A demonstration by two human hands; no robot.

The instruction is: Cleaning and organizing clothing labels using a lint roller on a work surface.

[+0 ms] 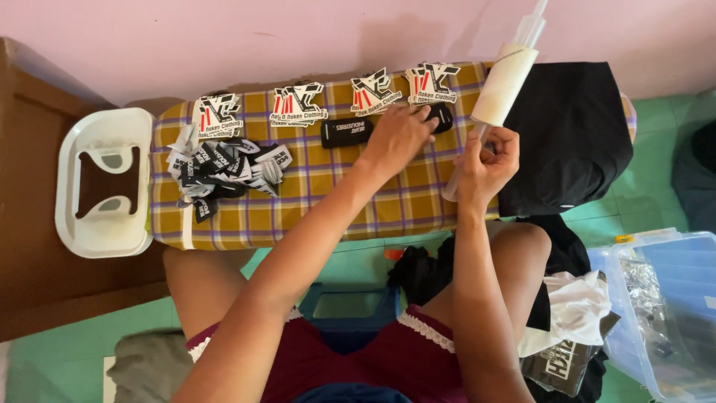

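Observation:
My left hand (399, 138) lies palm-down on the yellow plaid ironing board (313, 201), its fingers pressing a small black fabric label (443, 113). My right hand (488, 160) grips a clear tube with a roll of white film on it (504, 83), held upright and tilted to the right. A second black label (346, 132) lies to the left of my left hand. Several printed die-cut patches (297, 104) sit in a row along the board's far edge. A heap of black-and-white labels (224, 170) lies at the board's left end.
A white iron rest (71, 186) ends the board on the left. A black garment (570, 134) drapes over the board's right end. A clear plastic bin (660, 313) stands at the lower right, with more clothes (570, 321) beside my knee. A pink wall runs behind.

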